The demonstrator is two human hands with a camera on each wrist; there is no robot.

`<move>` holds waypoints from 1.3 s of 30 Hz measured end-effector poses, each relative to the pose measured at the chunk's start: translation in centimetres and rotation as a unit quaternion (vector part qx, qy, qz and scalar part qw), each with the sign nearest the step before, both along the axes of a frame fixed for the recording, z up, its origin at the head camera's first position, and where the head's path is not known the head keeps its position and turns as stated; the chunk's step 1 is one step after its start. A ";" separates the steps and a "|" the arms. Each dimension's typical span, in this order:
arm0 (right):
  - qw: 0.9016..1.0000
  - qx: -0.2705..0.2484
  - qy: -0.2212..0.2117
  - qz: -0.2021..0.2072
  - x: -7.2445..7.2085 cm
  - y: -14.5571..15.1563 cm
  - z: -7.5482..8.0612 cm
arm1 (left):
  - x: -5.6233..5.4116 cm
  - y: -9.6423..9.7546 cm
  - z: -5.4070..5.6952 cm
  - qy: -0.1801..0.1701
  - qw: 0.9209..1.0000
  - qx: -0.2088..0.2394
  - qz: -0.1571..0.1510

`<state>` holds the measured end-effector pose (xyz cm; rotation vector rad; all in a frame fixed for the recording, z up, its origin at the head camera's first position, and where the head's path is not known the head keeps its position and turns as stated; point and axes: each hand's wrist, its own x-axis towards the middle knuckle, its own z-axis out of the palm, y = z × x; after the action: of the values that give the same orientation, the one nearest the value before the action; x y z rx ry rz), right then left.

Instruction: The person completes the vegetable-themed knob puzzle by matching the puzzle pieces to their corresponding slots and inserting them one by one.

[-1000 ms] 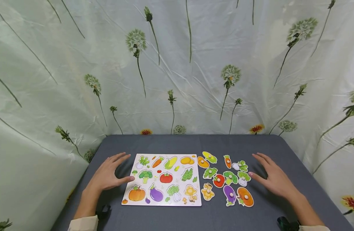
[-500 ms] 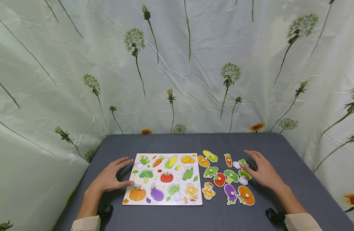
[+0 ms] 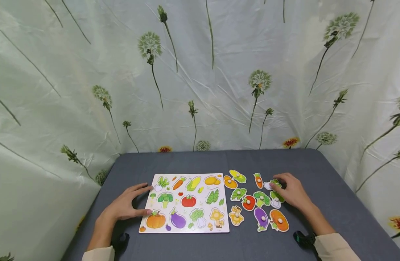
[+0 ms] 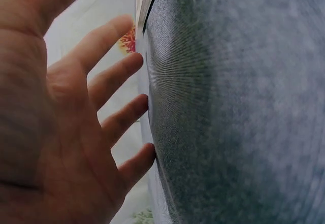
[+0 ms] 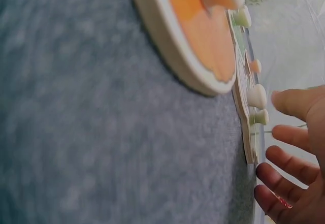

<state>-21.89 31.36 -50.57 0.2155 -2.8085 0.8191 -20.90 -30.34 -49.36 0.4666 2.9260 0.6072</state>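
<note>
My left hand is at the left edge of a white vegetable puzzle board, fingers spread. Its thumb lies at the board's edge; the left wrist view shows the fingertips close to the dark cloth. Over a turnip piece and a bok choy piece, partly covering both, reaches my right hand. In the right wrist view its thumb and fingers are apart, with the thumb tip just short of a pale knob. A pumpkin piece looms nearest that camera.
Several knobbed pieces lie right of the board, among them a carrot, corn, tomato, broccoli, eggplant and mushroom. A dark grey cloth covers the table. A dandelion-print curtain hangs behind.
My right hand has moved left and lower, from beside the pieces to over the turnip piece. The left hand has shifted slightly down and right, still at the board's edge.
</note>
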 end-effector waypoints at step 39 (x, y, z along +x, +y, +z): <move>0.999 0.018 0.017 0.040 -1.3 -2.7 1.8 | 0.0 0.3 0.8 -0.068 0.998 0.009 0.004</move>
<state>-23.18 28.66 -48.77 0.3457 -2.8003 0.7750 -20.86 -30.05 -48.59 0.3997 2.7973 0.6411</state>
